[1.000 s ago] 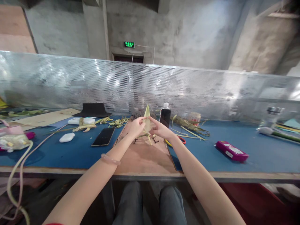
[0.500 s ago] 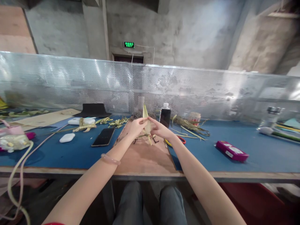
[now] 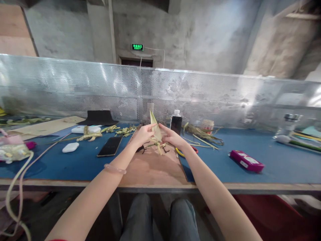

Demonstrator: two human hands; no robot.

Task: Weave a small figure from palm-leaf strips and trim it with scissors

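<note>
head view: a pale green leaf piece (image 3: 156,132) stands between the two hands, above a wooden board (image 3: 152,172). the left hand (image 3: 143,135), partly curled, pinches its left edge; the right hand (image 3: 173,138) is half open, index finger extended by its right edge, and whether it grips i cannot tell. compared with half a second ago, the fingertips have parted and the leaf's tip leans further left.

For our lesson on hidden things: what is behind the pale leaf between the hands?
Behind the pale leaf, the perforated metal screen shows around its tip; what the leaf covers is hidden.
</note>
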